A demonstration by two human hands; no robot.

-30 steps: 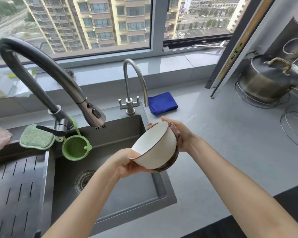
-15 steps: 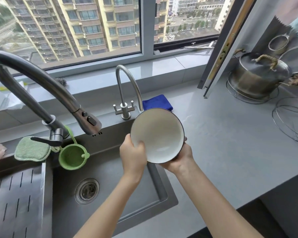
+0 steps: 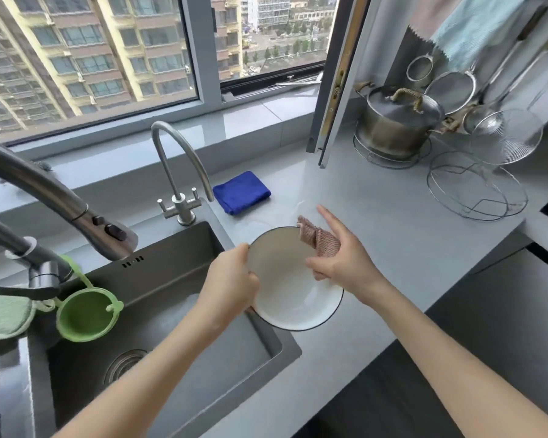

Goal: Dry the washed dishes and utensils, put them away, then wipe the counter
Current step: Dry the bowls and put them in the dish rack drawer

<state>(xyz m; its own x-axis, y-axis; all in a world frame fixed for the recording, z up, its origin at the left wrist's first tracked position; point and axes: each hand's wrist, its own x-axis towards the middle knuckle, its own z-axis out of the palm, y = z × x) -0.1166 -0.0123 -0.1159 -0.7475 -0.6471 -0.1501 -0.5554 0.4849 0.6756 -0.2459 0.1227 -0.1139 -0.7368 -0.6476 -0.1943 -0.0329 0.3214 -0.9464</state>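
A white bowl with a dark rim (image 3: 290, 286) is held over the right edge of the sink, its inside facing up. My left hand (image 3: 230, 284) grips the bowl's left rim. My right hand (image 3: 339, 259) holds a pinkish-brown cloth (image 3: 317, 237) pressed against the bowl's upper right inner side, index finger stretched out. A folded blue cloth (image 3: 241, 191) lies on the grey counter (image 3: 377, 222) behind the bowl.
The dark sink (image 3: 159, 314) has a big pull-out faucet (image 3: 76, 210), a small tap (image 3: 179, 172) and a green strainer (image 3: 84, 312). A lidded steel pot (image 3: 399, 121), wire racks (image 3: 475, 188) and hanging strainers (image 3: 506, 137) stand at the right. An open window frame (image 3: 336, 83) juts over the counter.
The bowl turned from side-on to inside-up and came lower. My right hand left the bowl's back and now presses the cloth inside it.
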